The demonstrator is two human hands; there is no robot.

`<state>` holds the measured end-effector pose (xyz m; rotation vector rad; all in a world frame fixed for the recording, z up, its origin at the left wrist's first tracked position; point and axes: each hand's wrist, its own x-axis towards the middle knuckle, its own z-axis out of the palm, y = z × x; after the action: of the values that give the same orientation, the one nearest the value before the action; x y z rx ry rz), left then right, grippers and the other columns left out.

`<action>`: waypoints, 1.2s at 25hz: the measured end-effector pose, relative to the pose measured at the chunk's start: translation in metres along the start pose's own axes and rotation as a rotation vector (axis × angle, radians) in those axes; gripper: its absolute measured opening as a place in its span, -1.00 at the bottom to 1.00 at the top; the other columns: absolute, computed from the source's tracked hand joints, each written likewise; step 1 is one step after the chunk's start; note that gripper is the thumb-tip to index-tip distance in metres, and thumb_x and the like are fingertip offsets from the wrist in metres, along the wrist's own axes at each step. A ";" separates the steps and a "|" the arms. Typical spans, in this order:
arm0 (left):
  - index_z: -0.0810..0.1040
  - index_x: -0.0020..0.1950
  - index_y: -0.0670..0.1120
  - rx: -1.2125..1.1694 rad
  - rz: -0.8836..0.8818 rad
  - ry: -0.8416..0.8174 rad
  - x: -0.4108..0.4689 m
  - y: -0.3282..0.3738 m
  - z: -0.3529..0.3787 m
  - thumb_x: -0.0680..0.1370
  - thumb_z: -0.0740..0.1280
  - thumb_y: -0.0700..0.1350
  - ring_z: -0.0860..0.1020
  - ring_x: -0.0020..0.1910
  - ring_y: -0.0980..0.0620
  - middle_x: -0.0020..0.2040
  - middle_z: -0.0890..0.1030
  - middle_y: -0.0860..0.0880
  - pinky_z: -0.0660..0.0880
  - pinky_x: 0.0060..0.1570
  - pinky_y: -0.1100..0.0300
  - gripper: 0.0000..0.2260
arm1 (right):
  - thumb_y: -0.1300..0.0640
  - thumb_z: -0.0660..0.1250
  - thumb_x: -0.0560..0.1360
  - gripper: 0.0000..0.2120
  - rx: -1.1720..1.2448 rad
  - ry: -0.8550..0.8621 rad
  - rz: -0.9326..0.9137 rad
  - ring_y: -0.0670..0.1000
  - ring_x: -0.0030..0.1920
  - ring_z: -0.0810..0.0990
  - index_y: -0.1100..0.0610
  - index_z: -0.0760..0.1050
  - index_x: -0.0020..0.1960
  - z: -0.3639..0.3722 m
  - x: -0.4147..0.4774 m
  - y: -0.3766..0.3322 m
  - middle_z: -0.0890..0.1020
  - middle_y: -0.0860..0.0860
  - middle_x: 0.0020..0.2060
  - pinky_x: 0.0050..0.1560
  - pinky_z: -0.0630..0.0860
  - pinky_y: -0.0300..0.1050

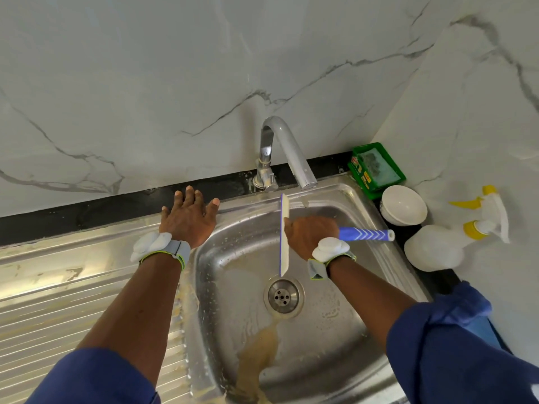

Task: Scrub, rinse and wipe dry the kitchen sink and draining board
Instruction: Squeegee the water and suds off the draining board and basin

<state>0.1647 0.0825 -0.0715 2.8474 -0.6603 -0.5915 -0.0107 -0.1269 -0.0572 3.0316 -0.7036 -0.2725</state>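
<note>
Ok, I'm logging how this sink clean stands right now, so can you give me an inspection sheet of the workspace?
Surface: steel sink wet, with brown murky water pooled near the drain; draining board streaked with residue.
Job's things: blue-handled squeegee, blade over the basin.
Clutter: green tray holding a sponge, white bowl and spray bottle, all right of the sink.
Grippers: left hand open, fingers spread by the back rim; right hand grips the squeegee.
Cables: nothing seen.
Surroundings: tap, marble-look wall, black counter.
</note>
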 end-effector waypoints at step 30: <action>0.12 0.66 -0.12 0.034 0.004 0.052 0.008 -0.002 0.010 0.69 -0.06 0.27 -0.05 0.67 -0.18 0.70 0.01 -0.09 0.05 0.54 -0.34 -0.34 | -0.14 0.09 0.65 -0.54 0.276 -0.130 0.275 0.21 0.07 0.62 0.17 0.61 0.12 -0.006 0.026 0.041 0.67 0.14 0.06 -0.09 0.37 -0.09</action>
<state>0.1676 0.0797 -0.0841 2.8815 -0.6741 -0.5088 -0.0045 -0.1749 -0.0528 3.1327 -1.2510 -0.3969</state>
